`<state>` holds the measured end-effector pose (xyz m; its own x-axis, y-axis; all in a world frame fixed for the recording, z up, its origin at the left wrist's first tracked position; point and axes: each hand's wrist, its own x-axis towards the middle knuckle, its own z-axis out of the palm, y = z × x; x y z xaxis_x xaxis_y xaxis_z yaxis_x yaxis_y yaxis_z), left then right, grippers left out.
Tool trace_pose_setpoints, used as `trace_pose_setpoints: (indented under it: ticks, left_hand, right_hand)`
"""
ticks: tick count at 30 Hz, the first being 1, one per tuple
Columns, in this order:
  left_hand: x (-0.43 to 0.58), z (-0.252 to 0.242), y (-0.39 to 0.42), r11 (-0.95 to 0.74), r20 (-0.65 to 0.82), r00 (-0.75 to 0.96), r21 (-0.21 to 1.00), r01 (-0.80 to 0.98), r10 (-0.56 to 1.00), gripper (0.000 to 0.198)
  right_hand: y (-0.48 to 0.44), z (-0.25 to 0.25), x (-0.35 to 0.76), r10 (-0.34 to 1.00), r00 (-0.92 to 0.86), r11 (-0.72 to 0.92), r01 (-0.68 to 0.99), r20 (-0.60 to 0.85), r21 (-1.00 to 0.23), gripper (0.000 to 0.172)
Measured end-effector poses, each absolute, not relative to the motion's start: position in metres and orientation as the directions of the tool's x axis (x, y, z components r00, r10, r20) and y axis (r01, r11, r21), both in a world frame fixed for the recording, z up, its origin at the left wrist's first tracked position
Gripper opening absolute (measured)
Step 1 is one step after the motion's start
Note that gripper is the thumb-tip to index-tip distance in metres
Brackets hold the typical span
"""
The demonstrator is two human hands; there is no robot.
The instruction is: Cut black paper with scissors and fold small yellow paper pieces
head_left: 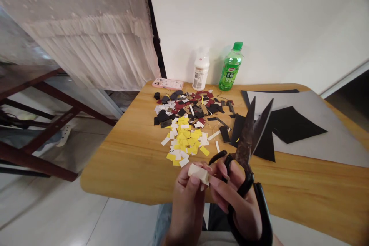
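1. White wall (276, 15) behind, with a lacy pale curtain (95, 34) hanging to the left and a dark red wooden frame (52, 128) below it.
2. Against the wall stands a wooden table (121, 161) with rounded corners.
3. On its right side lies a large grey sheet (325, 146), with black sheets (296, 125) on and beside it, flat and angular.
4. Near the middle spreads a loose heap of scraps (187, 138): yellow and white nearest the person, black, grey and dark red farther back.
5. At the back edge, a green bottle (230, 69) and a white bottle (201, 73) stand upright; a pink phone (167, 83) lies flat to their left.
6. Black-handled scissors (246, 144) hang on the right hand (245, 207), its fingers curled through and around the handles. The stained blades point up and away, parted. They look heavy and stiff; the handles are the safe hold.
7. That hand's fingertips also meet the right edge of a small pale piece.
8. The left hand (186, 203) pinches this pale piece (198, 173) between thumb and fingers, above the near table edge. It seems light, thin and easily creased; a gentle grip by its edges should suit it.
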<state>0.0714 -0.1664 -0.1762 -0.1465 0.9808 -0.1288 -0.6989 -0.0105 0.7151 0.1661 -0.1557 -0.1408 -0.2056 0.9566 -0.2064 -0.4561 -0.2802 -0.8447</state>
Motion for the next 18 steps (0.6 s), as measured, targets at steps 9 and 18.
trace_pose_setpoints:
  ticks: [9,18]
  left_hand:
    - [0.074,-0.176,-0.162,-0.018,-0.136,-0.160,0.705,-0.709,0.978,0.032]
    - [0.078,-0.170,-0.162,-0.086,-0.048,-0.184,0.750,-0.656,0.982,0.026]
  right_hand:
    - [-0.154,-0.155,0.169,0.979,-0.113,-0.200,-0.409,-0.168,-0.890,0.042]
    - [-0.159,-0.159,0.172,0.978,-0.076,-0.209,-0.460,-0.197,-0.863,0.041]
